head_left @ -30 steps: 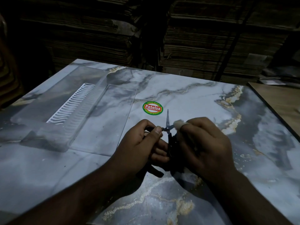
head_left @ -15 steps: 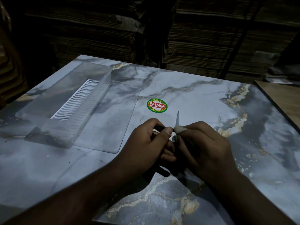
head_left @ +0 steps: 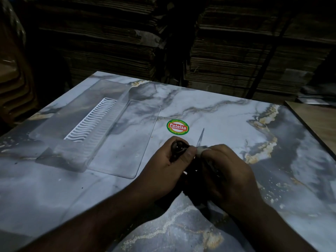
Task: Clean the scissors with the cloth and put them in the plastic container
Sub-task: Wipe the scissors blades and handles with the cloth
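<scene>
Wiping stage: our left hand [head_left: 171,160] clasps the scissors [head_left: 200,136] steady; our right hand [head_left: 227,171] pinches the cloth [head_left: 201,149] against them, right of the plastic container [head_left: 116,160].

Just one view here, a wide-angle head cam looking forward and down at the marble-look desk [head_left: 227,113] from close up. Both forearms come in from 6 o'clock, and stacked cardboard [head_left: 236,51] fills the dark background up at 12 o'clock.

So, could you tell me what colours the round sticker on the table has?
Green rim, red band, white lettering: sticker, head view.
</scene>
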Available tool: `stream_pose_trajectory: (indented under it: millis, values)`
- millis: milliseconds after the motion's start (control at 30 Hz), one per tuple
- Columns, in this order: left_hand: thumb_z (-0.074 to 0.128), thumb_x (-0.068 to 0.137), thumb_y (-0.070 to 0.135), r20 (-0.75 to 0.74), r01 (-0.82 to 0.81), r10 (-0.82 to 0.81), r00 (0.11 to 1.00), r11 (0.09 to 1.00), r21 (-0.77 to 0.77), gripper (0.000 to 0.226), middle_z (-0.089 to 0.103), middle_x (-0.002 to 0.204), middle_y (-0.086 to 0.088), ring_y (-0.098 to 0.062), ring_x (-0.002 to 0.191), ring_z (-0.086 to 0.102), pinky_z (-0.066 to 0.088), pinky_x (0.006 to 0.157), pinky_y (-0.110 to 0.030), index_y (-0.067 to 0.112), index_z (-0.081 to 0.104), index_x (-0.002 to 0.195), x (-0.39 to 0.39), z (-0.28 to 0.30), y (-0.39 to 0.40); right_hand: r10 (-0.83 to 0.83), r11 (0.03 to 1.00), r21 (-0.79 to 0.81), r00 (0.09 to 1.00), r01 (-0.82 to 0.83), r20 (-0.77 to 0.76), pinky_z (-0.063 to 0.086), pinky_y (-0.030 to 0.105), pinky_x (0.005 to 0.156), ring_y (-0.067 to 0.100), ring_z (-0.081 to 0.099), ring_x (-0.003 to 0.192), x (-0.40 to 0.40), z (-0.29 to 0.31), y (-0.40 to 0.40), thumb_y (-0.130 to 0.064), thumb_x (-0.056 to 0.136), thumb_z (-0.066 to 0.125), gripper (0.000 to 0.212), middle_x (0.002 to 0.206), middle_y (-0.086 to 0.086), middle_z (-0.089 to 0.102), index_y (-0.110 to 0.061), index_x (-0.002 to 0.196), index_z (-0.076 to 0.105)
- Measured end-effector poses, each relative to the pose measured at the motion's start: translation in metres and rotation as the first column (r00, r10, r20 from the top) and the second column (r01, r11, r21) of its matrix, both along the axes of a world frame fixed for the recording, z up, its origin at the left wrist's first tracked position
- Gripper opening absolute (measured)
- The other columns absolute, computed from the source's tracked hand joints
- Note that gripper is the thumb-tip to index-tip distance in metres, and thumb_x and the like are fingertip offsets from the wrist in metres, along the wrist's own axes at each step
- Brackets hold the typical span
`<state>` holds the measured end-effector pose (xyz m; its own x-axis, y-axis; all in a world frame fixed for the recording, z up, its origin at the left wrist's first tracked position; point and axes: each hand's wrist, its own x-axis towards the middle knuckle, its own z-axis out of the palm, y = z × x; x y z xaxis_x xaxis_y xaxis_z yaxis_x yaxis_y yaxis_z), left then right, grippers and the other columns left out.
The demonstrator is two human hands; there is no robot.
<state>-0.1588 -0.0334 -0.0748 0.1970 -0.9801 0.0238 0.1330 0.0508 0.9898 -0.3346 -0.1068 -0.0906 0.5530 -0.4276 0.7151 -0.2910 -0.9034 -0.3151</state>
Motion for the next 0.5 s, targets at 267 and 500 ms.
stream_pose_trajectory:
  millis: [267,500]
  values:
    - [0.056,0.105,0.036,0.124,-0.101,0.108,0.986,0.993,-0.066,0.023,0.065,0.068,-0.001,-0.016,0.064,0.062,0.053,0.067,-0.042,0.015,0.06,0.096,-0.001,-0.01,-0.007,-0.095,0.992,0.081,0.995,0.094,0.018,0.052,0.03,0.069,0.012,0.067,0.079,-0.002,0.004,0.009,-0.035,0.096,0.058,0.02,0.097,-0.011,0.068,-0.037,0.115,0.054]
    - [0.055,0.106,0.027,0.058,-0.024,0.028,0.998,0.998,-0.058,0.016,0.056,0.065,-0.019,-0.025,0.05,0.05,0.047,0.045,-0.031,0.012,0.05,0.106,0.001,-0.008,-0.007,-0.126,0.971,0.228,0.96,0.068,0.25,0.053,0.019,0.081,0.0,0.073,0.094,-0.005,0.008,0.006,-0.021,0.097,0.068,0.037,0.11,-0.017,0.072,-0.042,0.122,0.051]
